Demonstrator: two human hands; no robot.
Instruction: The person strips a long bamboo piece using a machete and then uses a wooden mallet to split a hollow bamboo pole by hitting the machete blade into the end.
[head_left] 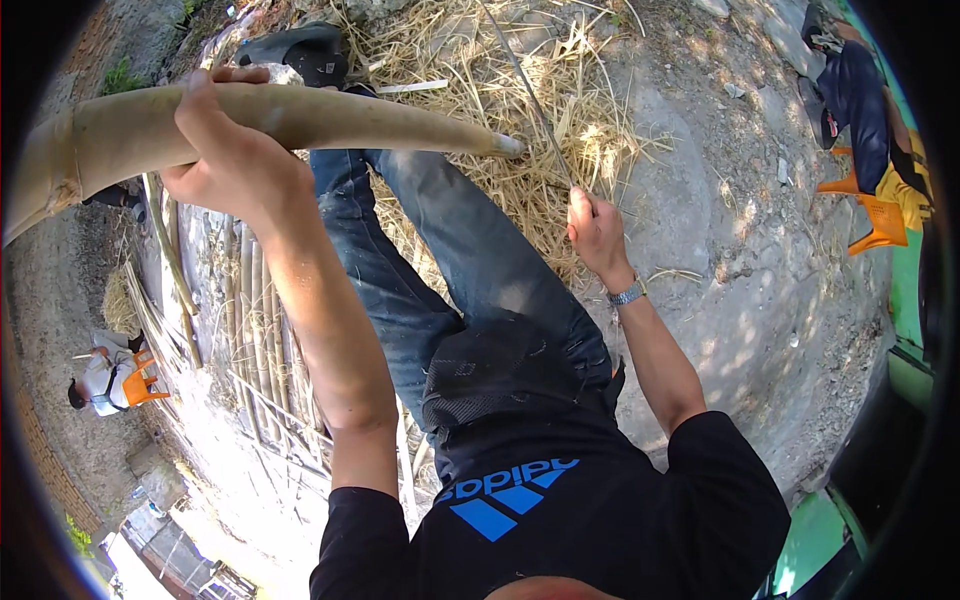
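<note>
A thick, pale bamboo pole [330, 118] runs in from the left edge and lies across the view above my legs; its cut, whitish end points right. My left hand [235, 150] is closed around it, thumb on the near side and fingers mostly hidden behind. Over on the right, my right hand [598, 232] is closed in a fist on a long, thin, dark rod or blade [527, 88] that slants up and away to the left. I cannot make out its exact kind. A small gap separates it from the pole's end.
Straw-like strips [570, 110] cover the ground ahead. Long bamboo poles [260, 330] lie on the left. A person [100, 380] sits on an orange chair [143, 382] at far left; another person [858, 105] is at right beside an orange chair [880, 222].
</note>
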